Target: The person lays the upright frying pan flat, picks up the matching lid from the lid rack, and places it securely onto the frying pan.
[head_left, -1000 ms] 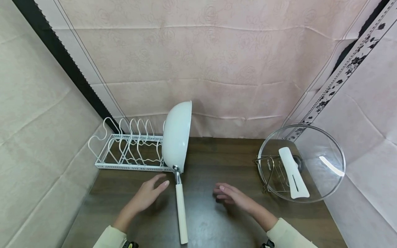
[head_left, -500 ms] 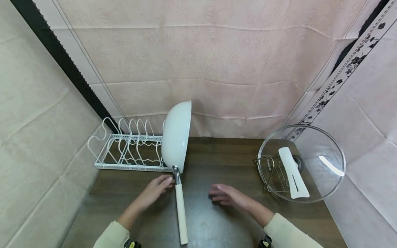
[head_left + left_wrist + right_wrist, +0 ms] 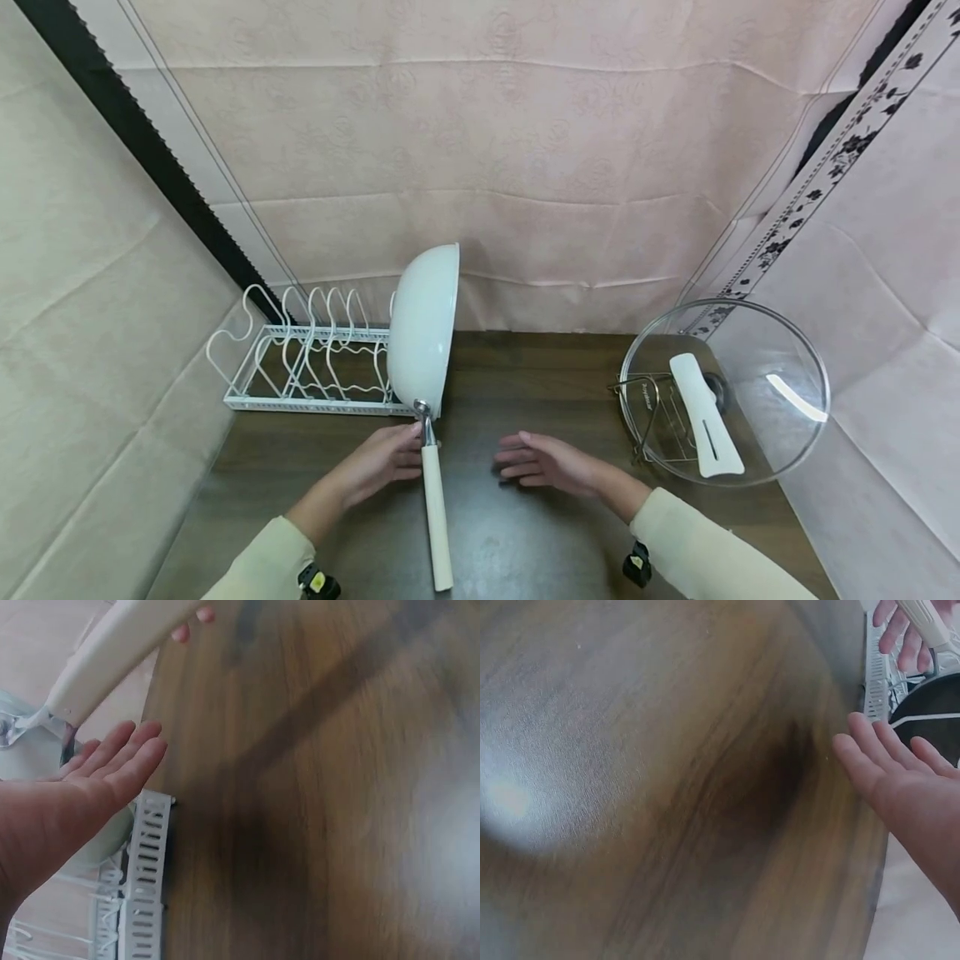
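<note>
While our right hand [image 3: 551, 465] hovers loose-fingered and empty, our left hand [image 3: 375, 465], likewise, flanks the pan handle [image 3: 436, 517]: we look mid-reach, and gripping calls for curling fingers.

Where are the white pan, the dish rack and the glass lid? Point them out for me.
White pan [image 3: 422, 329]: head view, on the outside of its bowl.
Dish rack [image 3: 318, 406]: head view, on its front rail.
Glass lid [image 3: 768, 358]: head view, on the right part of its clear glass.
</note>
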### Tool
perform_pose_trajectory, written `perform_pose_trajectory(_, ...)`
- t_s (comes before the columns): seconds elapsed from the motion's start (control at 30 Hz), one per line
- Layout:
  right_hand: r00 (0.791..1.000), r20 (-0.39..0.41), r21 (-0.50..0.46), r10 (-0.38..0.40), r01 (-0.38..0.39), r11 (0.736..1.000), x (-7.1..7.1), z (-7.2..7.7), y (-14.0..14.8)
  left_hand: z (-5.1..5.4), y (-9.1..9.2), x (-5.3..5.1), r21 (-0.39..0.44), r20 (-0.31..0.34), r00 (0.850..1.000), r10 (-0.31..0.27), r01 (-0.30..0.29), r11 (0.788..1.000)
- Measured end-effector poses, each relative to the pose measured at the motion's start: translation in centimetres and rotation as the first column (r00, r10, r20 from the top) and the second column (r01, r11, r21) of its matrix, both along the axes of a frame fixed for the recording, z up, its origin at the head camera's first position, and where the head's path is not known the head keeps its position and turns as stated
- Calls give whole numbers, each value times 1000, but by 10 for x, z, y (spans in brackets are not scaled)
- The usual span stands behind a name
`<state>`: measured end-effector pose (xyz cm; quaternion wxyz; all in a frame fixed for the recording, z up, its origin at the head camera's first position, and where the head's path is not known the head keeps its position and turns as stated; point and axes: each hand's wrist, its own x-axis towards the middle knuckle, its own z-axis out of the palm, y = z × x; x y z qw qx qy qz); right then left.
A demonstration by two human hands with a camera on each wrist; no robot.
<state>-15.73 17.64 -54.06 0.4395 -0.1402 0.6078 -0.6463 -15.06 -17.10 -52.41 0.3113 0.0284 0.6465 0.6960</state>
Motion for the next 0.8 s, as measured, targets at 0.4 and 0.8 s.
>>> perform_pose_trajectory(0.4,996,92,-31,18,-15,999,2,-8,-8,-9,8,1,212,228,973,-26,-23,977)
perform_pose_trajectory(0.8,989,137,-79,49,-39,996,8,-11,-8,-8,21,5,203,295,955,16,-79,976)
